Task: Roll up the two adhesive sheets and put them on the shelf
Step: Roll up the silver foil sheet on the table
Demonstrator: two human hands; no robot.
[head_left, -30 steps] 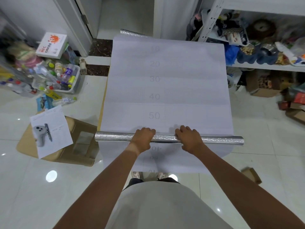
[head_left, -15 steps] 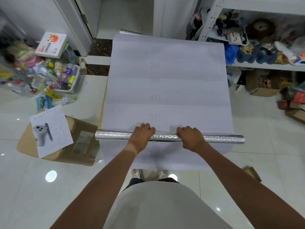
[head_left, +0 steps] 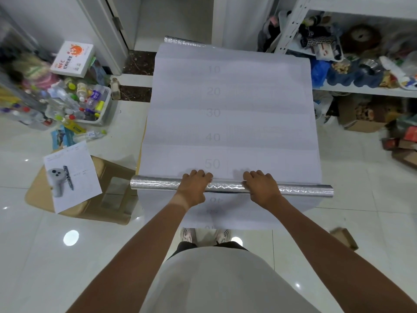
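A wide white adhesive sheet [head_left: 232, 109] lies spread out in front of me, its backing printed with numbers from 10 to 50. Its near part is wound into a silver foil roll [head_left: 155, 184] running left to right. My left hand [head_left: 194, 188] and my right hand [head_left: 261, 188] rest palm down on the roll's middle, fingers curled over its far side. A second white sheet [head_left: 293, 211] lies underneath and shows on the near side of the roll. A silver edge [head_left: 184, 41] peeks out at the far end. The white metal shelf [head_left: 361, 91] stands at the right.
A flattened cardboard box [head_left: 108, 188] with a printed paper [head_left: 72, 177] lies at the left. A bin of bottles [head_left: 85, 102] and a white box [head_left: 72, 58] stand beyond it. Cartons [head_left: 361, 118] crowd the floor under the shelf. A small cardboard piece [head_left: 344, 238] lies at the right.
Both hands have pushed the silver roll slightly away from me, toward the printed 50. The roll has taken up a little more of the sheet.
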